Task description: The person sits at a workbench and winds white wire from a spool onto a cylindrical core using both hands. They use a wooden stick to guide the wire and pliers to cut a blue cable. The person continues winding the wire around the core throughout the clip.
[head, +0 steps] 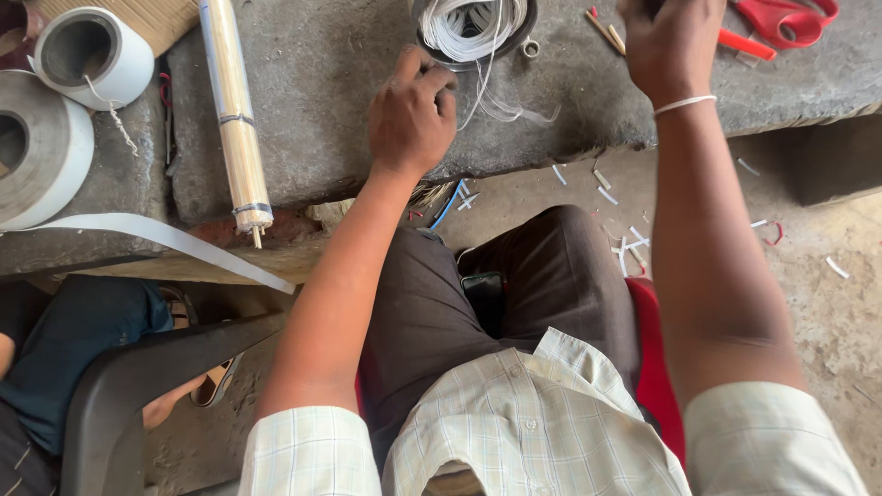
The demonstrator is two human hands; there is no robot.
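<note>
My left hand [411, 115] pinched a strip near the coil [473, 28]; my right hand [671, 46], curled far right, had its grip hidden.

Two white tape rolls [55, 101] are seen far left on the stone surface [322, 110], beside a bundle of thin sticks [234, 110]. Red scissors [785, 20] are laid far right. White scraps [629, 243] are scattered on the floor.

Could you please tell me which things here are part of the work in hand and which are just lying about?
In hand: left hand on white strips in the round holder; right hand beside thin sticks.
Lying about: red scissors, tape rolls, stick bundle.
</note>
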